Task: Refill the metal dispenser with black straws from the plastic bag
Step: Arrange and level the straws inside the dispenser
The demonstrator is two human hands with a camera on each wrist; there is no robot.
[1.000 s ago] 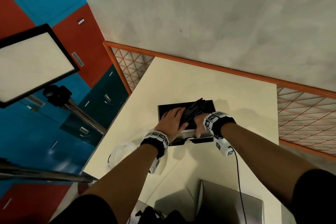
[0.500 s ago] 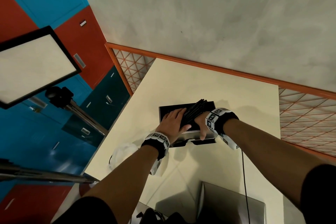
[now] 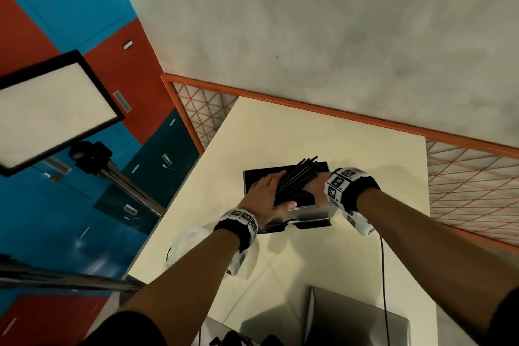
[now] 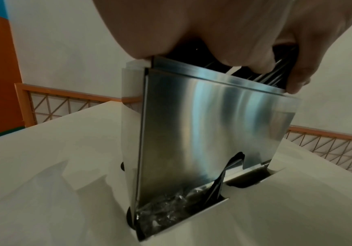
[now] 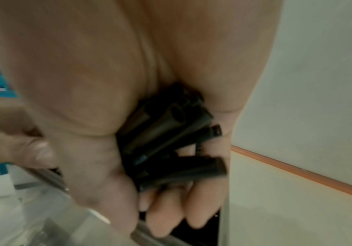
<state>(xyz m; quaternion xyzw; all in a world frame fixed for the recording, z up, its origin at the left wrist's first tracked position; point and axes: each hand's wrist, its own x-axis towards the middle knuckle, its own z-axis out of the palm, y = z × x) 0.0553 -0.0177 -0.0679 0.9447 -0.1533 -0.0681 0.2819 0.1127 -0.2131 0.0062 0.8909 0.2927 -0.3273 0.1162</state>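
Over dispenser (image 3: 283,222), hands hiding straws (image 3: 297,180) partly

On the pale worktop (image 3: 323,132) stands the metal dispenser (image 3: 306,215), open at the top. The left hand (image 3: 265,195) lies flat across a slanted bundle of black straws (image 3: 297,180), while the right hand (image 3: 317,187) grips the bundle's near end.
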